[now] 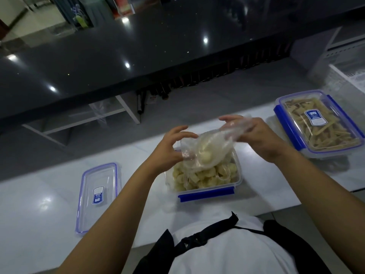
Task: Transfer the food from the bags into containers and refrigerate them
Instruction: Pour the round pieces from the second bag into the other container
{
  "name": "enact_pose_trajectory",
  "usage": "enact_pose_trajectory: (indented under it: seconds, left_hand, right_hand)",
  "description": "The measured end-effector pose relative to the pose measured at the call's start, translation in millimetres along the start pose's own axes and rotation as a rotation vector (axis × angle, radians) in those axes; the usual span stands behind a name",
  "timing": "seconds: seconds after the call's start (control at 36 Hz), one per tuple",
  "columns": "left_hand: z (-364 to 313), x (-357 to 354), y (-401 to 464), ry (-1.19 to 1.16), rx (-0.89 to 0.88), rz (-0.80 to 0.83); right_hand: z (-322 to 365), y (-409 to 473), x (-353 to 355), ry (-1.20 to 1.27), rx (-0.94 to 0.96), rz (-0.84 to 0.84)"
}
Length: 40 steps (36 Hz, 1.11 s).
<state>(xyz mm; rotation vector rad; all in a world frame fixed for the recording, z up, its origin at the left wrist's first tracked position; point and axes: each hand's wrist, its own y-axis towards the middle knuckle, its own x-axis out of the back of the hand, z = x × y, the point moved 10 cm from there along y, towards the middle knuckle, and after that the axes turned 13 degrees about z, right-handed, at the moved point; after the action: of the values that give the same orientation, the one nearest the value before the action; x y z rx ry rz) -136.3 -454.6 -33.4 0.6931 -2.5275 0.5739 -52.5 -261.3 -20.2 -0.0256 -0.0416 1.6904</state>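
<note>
A clear plastic bag (209, 147) with a few pale round food pieces left in it hangs tilted over an open clear container (207, 193) with blue clips. The container holds several pale yellow round pieces (203, 177). My right hand (256, 135) grips the bag's upper end, raised above the container. My left hand (169, 149) holds the bag's lower part near its mouth with curled fingers. A second container (320, 123), lidded and filled with pale strips, stands at the right.
The open container's loose clear lid (98, 196) lies flat on the white counter (49, 204) at the left. A higher dark glossy counter (138, 56) runs across behind. A white appliance surface (347, 76) sits at far right.
</note>
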Motion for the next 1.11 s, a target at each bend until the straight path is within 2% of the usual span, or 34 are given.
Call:
enact_pose_trajectory:
  seconds: [0.14, 0.36, 0.5, 0.58, 0.67, 0.75, 0.86, 0.92, 1.03, 1.11]
  left_hand:
    - [-6, 9, 5, -0.327, -0.057, -0.079]
    - [12, 17, -8, -0.716, 0.017, -0.261]
    - [-10, 28, -24, -0.548, -0.127, -0.345]
    - [-31, 22, -37, -0.101, -0.184, -0.264]
    - [-33, 0, -33, 0.292, -0.075, -0.170]
    - [-39, -4, -36, 0.357, -0.019, -0.306]
    - [-68, 16, -52, 0.358, -0.270, -0.570]
    - [-71, 34, -58, 0.195, -0.280, -0.586]
    - [-69, 59, -63, -0.340, -0.267, -0.491]
    - [-74, 67, -68, -0.467, -0.283, -0.469]
  right_hand:
    - [12, 5, 9, 0.122, 0.053, -0.118]
    - [8, 3, 14, 0.338, 0.035, -0.261]
    - [12, -2, 22, 0.317, 0.011, -0.309]
    - [11, -2, 21, 0.325, -0.003, -0.315]
    - [11, -1, 20, 0.307, -0.010, -0.305]
    - [14, 0, 16, 0.298, -0.011, -0.284]
    - [18, -2, 13, 0.271, 0.006, -0.273]
    - [20, -4, 15, 0.245, 0.016, -0.268]
    - [29, -7, 18, 0.187, 0.066, -0.214]
    - [38, -7, 17, 0.183, 0.125, -0.132]
